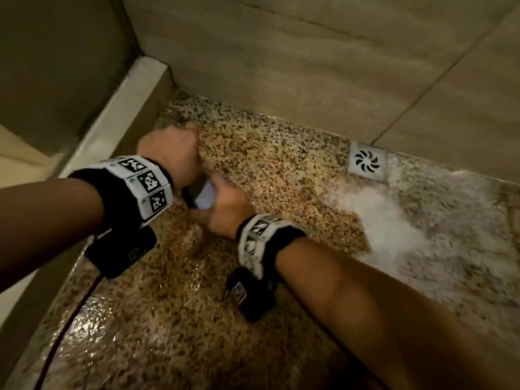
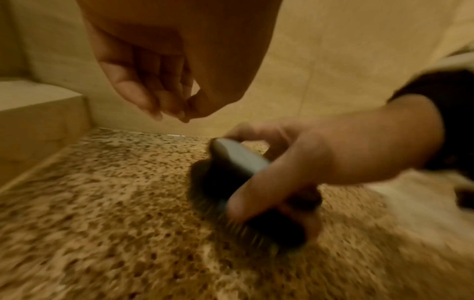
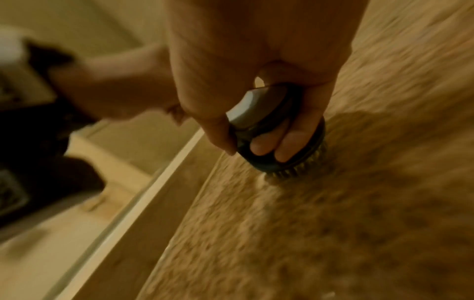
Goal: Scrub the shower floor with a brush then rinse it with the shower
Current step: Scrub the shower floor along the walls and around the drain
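A dark round scrub brush with a grey handle stands bristles-down on the wet speckled shower floor. My right hand grips its handle, fingers curled under it and thumb on the near side. In the left wrist view the brush is blurred under that hand. My left hand hovers just left of and beyond the brush, above the floor. Its fingers hang loosely curled and hold nothing.
A square metal drain sits against the far tiled wall. White suds cover the floor to the right. A raised pale curb bounds the floor on the left. A black cable trails from my left wrist.
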A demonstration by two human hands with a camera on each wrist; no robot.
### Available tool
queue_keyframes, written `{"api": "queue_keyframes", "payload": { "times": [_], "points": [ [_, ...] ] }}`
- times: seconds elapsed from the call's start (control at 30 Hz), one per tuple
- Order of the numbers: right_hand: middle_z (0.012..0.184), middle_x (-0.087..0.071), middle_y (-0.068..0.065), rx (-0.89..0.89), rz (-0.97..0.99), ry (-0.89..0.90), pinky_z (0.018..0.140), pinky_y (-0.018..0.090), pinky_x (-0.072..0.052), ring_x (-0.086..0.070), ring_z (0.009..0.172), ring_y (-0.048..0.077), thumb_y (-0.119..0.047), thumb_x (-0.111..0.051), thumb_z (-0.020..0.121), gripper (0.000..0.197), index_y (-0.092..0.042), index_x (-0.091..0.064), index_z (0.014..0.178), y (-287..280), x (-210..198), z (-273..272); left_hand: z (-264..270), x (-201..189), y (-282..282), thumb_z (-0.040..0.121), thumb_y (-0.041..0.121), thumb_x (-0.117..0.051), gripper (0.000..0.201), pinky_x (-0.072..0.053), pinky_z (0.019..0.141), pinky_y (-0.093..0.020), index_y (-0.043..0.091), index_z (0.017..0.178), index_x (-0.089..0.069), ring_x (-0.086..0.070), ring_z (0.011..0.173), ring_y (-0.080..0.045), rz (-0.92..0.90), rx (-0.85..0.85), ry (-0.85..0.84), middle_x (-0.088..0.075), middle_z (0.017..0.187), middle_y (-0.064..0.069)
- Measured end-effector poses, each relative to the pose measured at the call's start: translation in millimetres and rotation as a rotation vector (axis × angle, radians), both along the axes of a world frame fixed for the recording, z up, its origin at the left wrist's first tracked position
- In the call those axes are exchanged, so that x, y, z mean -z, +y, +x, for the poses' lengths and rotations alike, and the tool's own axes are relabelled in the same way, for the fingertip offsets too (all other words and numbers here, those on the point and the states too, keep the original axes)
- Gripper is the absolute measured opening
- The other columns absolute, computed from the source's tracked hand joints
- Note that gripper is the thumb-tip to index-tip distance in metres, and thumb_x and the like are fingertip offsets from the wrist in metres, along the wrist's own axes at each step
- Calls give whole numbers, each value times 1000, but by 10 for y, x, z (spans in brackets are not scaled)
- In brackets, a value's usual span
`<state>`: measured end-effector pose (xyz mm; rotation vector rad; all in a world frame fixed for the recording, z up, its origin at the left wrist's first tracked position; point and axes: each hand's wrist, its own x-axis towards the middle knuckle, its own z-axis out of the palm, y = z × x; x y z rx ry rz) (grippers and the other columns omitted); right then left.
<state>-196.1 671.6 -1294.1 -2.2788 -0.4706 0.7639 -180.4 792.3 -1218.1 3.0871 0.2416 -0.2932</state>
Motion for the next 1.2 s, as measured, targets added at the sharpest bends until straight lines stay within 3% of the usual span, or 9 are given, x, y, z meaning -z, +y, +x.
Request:
{"api": "queue_keyframes", "payload": {
  "times": [0.17,0.3,0.4,0.57,0.63,0.83,1.0,1.1,1.2],
  "points": [
    [127,-60,12,-192,-128,-153,89,34,-50,-60,110,33,-31,-67,85,65,-22,-39,143,258,-13,46,-59,66,564,85,24,-59,38,-44,68,-43,-1,109,-45,-58,92,-48,-57,-182,-72,-58,101,-35],
    [129,-58,9,101,-325,-260,88,33,-49,-58,110,32,-43,-61,88,63,-27,-35,143,-202,-28,842,-136,125,772,86,21,-55,34,-40,64,-41,-1,109,-44,-57,88,-47,-98,-239,-63,-56,96,-33],
    [130,-56,13,244,-414,-278,96,40,-48,-55,115,36,-44,-65,83,67,-30,-37,141,-192,61,1116,-75,146,818,84,20,-56,32,-47,71,-43,2,109,-49,-58,91,-44,-168,-246,-74,-59,98,-29],
    [123,-55,6,-305,-230,-300,87,36,-50,-55,109,29,-32,-66,77,62,-32,-45,136,342,182,262,173,75,860,82,21,-55,26,-51,80,-47,6,103,-53,-59,93,-42,-296,-277,-239,-64,96,-23],
    [126,-52,9,-387,-234,-325,89,38,-46,-51,113,32,-32,-67,79,64,-28,-43,138,516,197,195,210,101,878,80,20,-56,28,-52,79,-48,6,104,-51,-60,91,-41,-310,-261,-255,-65,95,-22],
    [124,-56,12,-4,-228,-358,92,38,-48,-54,113,34,-42,-67,82,57,-26,-46,133,877,242,1359,218,297,1025,83,19,-58,35,-49,80,-44,6,113,-44,-58,96,-39,-343,-186,-163,-59,106,-19],
    [126,-56,12,98,-168,-391,94,38,-45,-52,115,32,-42,-68,86,55,-15,-49,130,1080,331,1551,276,413,1116,83,11,-54,28,-42,80,-37,3,109,-49,-53,99,-37,-341,-78,-158,-52,109,-19],
    [125,-57,13,157,-167,-405,93,38,-43,-53,116,32,-42,-68,86,55,-11,-50,128,1255,306,1766,344,428,1143,84,10,-51,36,-41,87,-34,6,119,-51,-51,108,-31,-385,-83,-148,-52,117,-14],
    [126,-56,13,233,-185,-406,92,38,-43,-53,116,33,-43,-67,87,56,-10,-48,128,1387,269,1984,430,383,1164,83,10,-50,37,-45,88,-37,8,120,-51,-52,106,-30,-433,-51,-179,-52,117,-13]
  ]
}}
